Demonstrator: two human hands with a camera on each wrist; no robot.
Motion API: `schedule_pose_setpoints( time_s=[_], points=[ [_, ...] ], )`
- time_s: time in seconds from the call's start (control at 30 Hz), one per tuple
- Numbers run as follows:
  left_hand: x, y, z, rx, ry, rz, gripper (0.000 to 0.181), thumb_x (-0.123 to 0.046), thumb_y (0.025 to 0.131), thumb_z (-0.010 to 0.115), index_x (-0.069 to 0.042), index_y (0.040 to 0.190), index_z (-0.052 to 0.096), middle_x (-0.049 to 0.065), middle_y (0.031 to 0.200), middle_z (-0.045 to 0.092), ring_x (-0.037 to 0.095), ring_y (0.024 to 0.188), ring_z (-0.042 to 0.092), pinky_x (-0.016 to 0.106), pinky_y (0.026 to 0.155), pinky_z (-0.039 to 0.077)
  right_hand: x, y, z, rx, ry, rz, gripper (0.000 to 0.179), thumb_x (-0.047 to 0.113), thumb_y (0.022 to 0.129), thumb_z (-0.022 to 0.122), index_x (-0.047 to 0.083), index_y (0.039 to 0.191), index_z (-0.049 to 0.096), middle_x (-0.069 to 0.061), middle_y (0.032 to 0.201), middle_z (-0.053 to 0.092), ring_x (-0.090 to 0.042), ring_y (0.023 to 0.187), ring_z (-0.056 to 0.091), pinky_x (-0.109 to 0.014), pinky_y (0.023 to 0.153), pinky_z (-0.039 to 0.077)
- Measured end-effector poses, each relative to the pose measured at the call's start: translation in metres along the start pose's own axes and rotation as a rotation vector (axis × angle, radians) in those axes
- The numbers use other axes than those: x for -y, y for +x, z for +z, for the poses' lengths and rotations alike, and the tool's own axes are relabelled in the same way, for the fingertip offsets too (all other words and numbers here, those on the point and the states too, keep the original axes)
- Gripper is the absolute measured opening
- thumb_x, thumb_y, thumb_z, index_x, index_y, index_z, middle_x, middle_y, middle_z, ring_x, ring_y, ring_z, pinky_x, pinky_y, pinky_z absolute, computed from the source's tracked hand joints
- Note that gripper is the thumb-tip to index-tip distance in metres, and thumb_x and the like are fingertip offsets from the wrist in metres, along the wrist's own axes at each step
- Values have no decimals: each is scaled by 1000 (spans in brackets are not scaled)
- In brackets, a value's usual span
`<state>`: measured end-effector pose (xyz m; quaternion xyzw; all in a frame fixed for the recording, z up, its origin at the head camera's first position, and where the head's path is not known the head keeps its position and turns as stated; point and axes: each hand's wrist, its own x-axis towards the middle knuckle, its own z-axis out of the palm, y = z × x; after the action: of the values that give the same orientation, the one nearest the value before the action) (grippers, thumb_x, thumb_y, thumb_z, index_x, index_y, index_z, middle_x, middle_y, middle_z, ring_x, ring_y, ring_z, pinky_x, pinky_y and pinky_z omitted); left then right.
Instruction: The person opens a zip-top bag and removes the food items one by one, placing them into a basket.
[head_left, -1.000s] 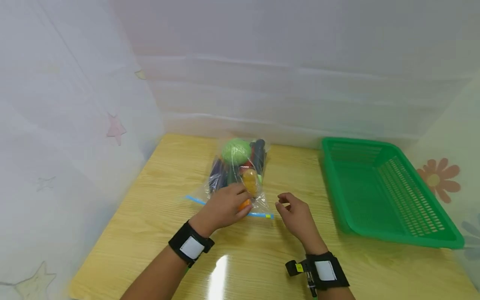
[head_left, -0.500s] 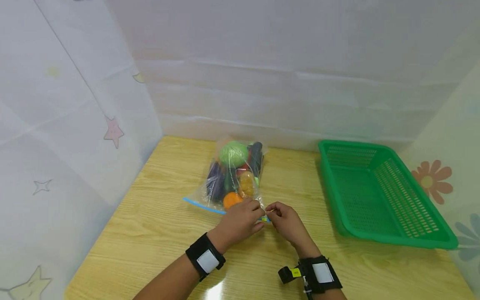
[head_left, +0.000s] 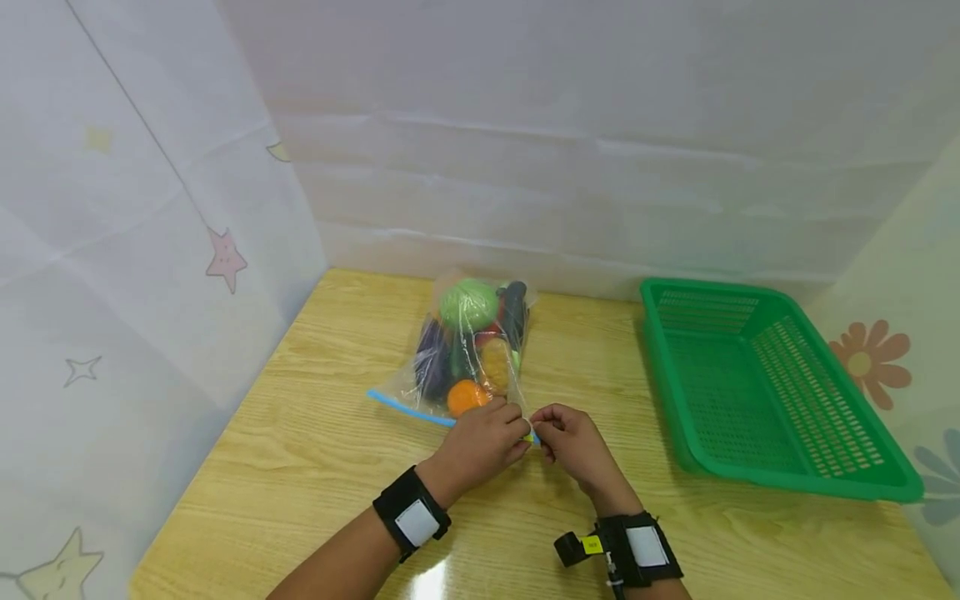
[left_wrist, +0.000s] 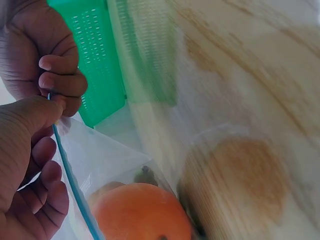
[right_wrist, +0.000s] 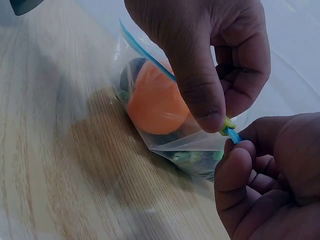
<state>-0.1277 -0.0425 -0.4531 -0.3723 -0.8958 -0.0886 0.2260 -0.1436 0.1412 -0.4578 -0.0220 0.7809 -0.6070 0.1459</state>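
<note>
A clear zip bag [head_left: 401, 382] lies on the table with its blue zip strip [head_left: 412, 409] facing me. Inside are a green cabbage [head_left: 469, 305], an orange [head_left: 467, 397], purple eggplants [head_left: 431, 367], a yellow-brown lump [head_left: 495, 365] and dark long vegetables [head_left: 513, 312]. At the bag's right corner, my left hand [head_left: 483, 442] pinches the small yellow slider [right_wrist: 228, 124] between thumb and finger. Right beside it, my right hand [head_left: 576, 443] pinches the blue end of the strip. The two hands' fingertips nearly meet there.
A green plastic basket [head_left: 678, 417] with perforated sides stands on the right of the wooden table [head_left: 315, 467]. White printed sheets [head_left: 570, 192] rise behind and at both sides. Black straps [head_left: 411, 512] wrap both wrists.
My left hand has moved right from over the orange to the bag's right corner. My right hand has come in slightly left and taken the strip's end. Over the last half second both stay nearly still.
</note>
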Motion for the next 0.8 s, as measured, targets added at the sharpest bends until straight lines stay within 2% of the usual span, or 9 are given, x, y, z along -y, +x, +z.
schedule_pose_setpoints(
  time_s=[0.17, 0.3, 0.43, 0.57, 0.7, 0.8],
  points=[
    [3, 0, -2, 28, 14, -42, 12, -24, 92, 72, -18, 84, 65, -6, 83, 54, 11, 77, 53, 21, 65, 49, 2, 0, -4, -36, 29, 11, 13, 4, 101, 53, -4, 102, 63, -7, 70, 53, -17, 58, 48, -29, 51, 47],
    [7, -1, -3, 30, 12, -77, 13, -24, 91, 72, -18, 84, 63, -6, 83, 54, 11, 74, 54, 22, 59, 48, 3, -1, -12, -60, 65, 7, 14, 4, 100, 54, -7, 104, 62, -8, 71, 53, -16, 59, 48, -28, 52, 47],
    [12, -3, -3, 15, -19, -92, 12, -22, 91, 72, -18, 84, 63, -6, 83, 55, 10, 71, 54, 22, 54, 46, 4, -1, -22, -71, 58, 7, 15, 4, 101, 53, -7, 107, 62, -9, 72, 54, -17, 60, 50, -29, 54, 50],
    [14, -4, -6, 6, -51, -106, 10, -23, 90, 73, -17, 87, 66, -5, 85, 57, 11, 74, 58, 23, 58, 50, 4, -2, -32, -99, 67, 16, 16, 4, 100, 53, -8, 108, 61, -8, 72, 54, -17, 61, 50, -29, 56, 50],
    [14, -4, -10, 64, -125, -162, 9, -22, 91, 73, -16, 88, 66, -5, 84, 57, 11, 72, 57, 24, 61, 50, 4, -3, -40, -118, 94, 31, 17, 3, 100, 53, -10, 109, 59, -11, 76, 57, -16, 62, 52, -28, 56, 51],
    [10, -2, -15, 122, -248, -227, 9, -18, 91, 71, -15, 86, 64, -5, 81, 52, 10, 67, 50, 24, 58, 45, 6, -4, -44, -133, 118, 39, 20, 3, 100, 53, -13, 112, 57, -12, 80, 61, -16, 64, 59, -27, 59, 55]
  ],
)
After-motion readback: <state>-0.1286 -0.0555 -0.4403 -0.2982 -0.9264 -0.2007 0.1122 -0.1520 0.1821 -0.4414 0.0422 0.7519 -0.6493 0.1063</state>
